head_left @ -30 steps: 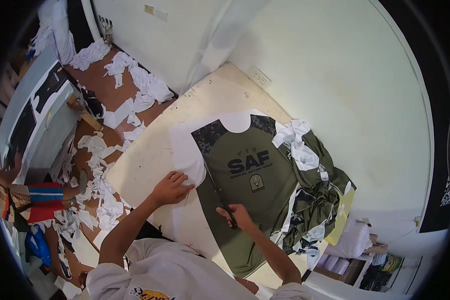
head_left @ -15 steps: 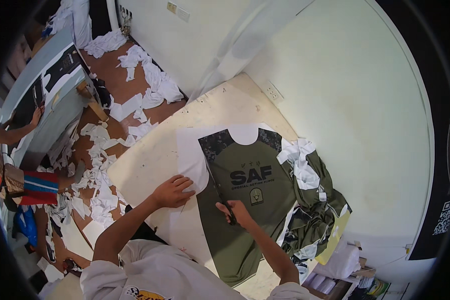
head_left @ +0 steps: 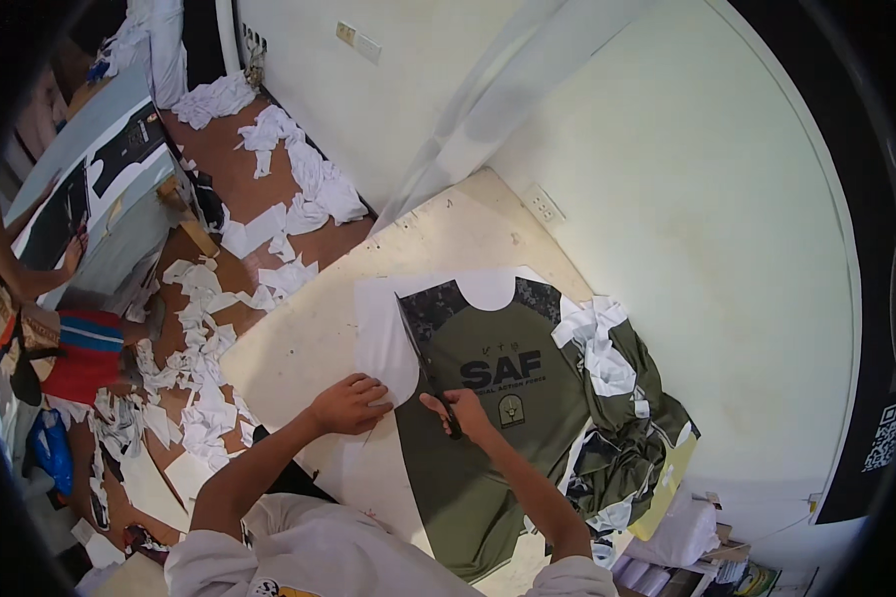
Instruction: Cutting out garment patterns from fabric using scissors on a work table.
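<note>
An olive-green shirt panel point(head_left: 473, 443) with dark camouflage shoulders and a printed chest design lies flat on the light table. My right hand point(head_left: 458, 414) is closed around the handles of a pair of black scissors point(head_left: 419, 350). Their long blades point up and away along the panel's left armhole, at the line between green and white cloth. Just left of that line, my left hand point(head_left: 350, 404) lies on the white margin point(head_left: 383, 333), fingers loosely bent and pressing the cloth down.
Crumpled green and white cut pieces point(head_left: 622, 438) are heaped at the table's right side, against the wall. White scraps point(head_left: 199, 388) litter the brown floor at left. Another person's hand point(head_left: 75, 249) works at a grey table point(head_left: 119, 224) with dark cloth on it.
The scissors have moved up along the armhole, and their blades now reach near the shoulder's left corner. My left hand stays on the white margin. The whole view has shifted slightly.
</note>
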